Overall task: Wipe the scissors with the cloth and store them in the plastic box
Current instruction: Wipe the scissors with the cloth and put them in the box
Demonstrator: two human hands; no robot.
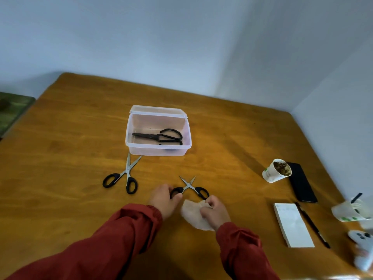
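A clear plastic box with its lid hinged back stands mid-table, and an all-black pair of scissors lies inside it. Small black-handled scissors lie spread apart near the front. My left hand grips their left handle loop. My right hand clutches a pale crumpled cloth just below their right handle. A larger black-handled pair lies spread on the table, in front of the box's left corner.
On the right of the wooden table stand a paper cup, a black phone, a white notepad with a black pen, a plastic cup and a white phone. White walls close off the back and right.
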